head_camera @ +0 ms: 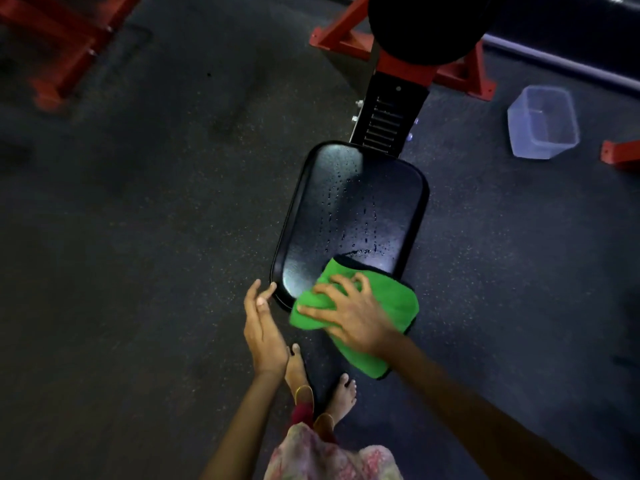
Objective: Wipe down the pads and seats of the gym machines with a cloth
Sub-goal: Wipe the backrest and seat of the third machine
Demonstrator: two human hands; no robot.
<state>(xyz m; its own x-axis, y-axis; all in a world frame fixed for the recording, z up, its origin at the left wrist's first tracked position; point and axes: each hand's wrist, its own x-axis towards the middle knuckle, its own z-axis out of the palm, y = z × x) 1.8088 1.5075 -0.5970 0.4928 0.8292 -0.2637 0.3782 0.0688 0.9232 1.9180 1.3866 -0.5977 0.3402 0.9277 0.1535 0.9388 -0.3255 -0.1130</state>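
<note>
Two hands at seat (346, 216) near edge. Right hand (356, 317) presses green cloth (391, 306), fingers spread flat. Left hand (263, 323) open, fingertips touching near-left corner.

Green cloth (363, 313) on seat (349, 209) (wet)

Speckled dark floor (138, 271): clear plastic tub (542, 123).
</note>
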